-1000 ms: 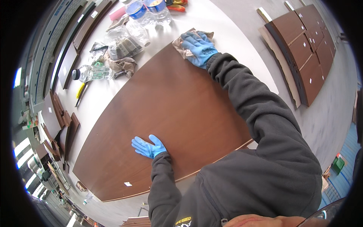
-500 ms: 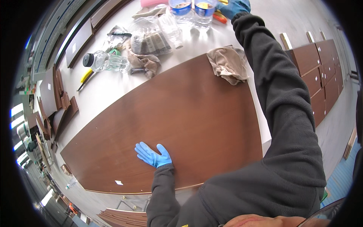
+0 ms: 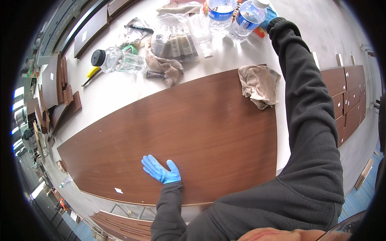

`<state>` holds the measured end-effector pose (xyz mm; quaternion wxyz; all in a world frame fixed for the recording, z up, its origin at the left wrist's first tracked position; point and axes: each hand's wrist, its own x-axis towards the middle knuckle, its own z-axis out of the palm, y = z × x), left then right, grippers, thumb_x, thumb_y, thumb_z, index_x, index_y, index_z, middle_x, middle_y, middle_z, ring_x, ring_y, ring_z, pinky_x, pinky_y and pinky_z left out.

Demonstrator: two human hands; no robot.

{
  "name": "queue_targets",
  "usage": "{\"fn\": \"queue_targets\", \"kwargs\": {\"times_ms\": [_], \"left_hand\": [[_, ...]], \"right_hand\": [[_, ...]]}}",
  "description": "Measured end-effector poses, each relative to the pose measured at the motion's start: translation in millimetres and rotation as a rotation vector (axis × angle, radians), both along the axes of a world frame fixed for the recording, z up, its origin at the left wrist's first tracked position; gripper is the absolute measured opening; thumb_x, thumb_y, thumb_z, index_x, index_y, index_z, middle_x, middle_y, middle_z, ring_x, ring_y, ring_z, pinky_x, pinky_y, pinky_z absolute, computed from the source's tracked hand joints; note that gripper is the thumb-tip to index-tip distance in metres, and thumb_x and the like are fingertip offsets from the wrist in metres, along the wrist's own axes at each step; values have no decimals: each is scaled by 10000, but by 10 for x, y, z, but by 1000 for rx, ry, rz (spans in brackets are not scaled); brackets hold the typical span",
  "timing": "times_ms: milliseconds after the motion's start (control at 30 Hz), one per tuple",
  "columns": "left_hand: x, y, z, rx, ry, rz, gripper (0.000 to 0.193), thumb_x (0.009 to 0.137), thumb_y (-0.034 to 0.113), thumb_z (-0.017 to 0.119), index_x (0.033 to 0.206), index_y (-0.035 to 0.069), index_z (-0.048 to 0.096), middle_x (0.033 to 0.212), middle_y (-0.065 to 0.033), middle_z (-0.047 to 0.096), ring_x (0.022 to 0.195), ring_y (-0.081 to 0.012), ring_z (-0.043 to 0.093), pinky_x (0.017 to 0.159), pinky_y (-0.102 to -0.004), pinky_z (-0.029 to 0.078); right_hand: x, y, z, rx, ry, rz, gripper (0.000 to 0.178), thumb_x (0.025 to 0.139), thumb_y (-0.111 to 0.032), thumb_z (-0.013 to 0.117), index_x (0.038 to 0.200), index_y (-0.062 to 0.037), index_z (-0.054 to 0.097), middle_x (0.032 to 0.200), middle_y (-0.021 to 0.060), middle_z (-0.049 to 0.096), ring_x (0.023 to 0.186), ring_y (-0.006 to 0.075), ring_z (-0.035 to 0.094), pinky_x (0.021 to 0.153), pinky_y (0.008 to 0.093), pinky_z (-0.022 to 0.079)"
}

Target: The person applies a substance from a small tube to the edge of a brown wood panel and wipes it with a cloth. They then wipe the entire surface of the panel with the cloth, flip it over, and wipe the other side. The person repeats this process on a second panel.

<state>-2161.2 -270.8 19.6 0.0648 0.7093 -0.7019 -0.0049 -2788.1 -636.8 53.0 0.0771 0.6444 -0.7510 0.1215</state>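
My left hand [image 3: 161, 170], in a light blue glove, lies flat with fingers spread on a large brown wood-look panel [image 3: 177, 132]. My right arm stretches to the far side of the table. There my blue-gloved right hand [image 3: 269, 19] is beside a clear water bottle [image 3: 245, 22] with a blue label and white cap. Its fingers are mostly hidden behind the bottle, so any grip cannot be made out. A second blue-labelled bottle [image 3: 220, 15] stands to the left. An orange-red object [image 3: 259, 32] shows just below my right hand. A crumpled beige cloth [image 3: 259, 86] rests on the panel's far right corner.
Beyond the panel lie a black-capped clear bottle [image 3: 120, 61], a yellow-handled tool [image 3: 93, 72], a bag of tubes [image 3: 175, 42] and a brownish rag [image 3: 169, 68]. Brown panel pieces [image 3: 350, 92] are stacked at the right, with more offcuts [image 3: 66, 96] at the left.
The view has shifted, so the table items appear lower and further right. My right hand has become more hidden behind the right-hand water bottle, whose cap now shows. My left hand stays on the panel.
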Motion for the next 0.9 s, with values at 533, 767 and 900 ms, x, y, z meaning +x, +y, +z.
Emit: {"fn": "queue_targets", "kwargs": {"times_ms": [533, 767, 900], "left_hand": [[-8, 11, -9, -37, -3, -8, 785, 1057, 427, 575, 1673, -4, 350, 1746, -250, 313, 1630, -435, 267, 1318, -591, 163], [14, 24, -20, -20, -5, -3, 824, 1034, 454, 582, 1668, -17, 347, 1747, -262, 298, 1628, -460, 256, 1308, -625, 162], [19, 16, -27, -32, 14, 0, 823, 1035, 451, 588, 1671, -10, 344, 1748, -259, 297, 1628, -465, 251, 1305, -630, 163]], "right_hand": [[-364, 661, -433, -15, -127, -53, 897, 865, -435, 839, 1598, -55, 487, 1518, 218, 610, 1380, 382, 600, 1203, 458, 458], [-191, 544, -512, -96, -134, -80, 845, 870, -380, 792, 1591, -60, 489, 1594, 200, 542, 1445, 367, 549, 1212, 451, 442], [-67, 746, -275, -155, -19, -21, 800, 805, -342, 797, 1509, -69, 533, 1461, 162, 599, 1384, 356, 550, 1126, 463, 473]]}}
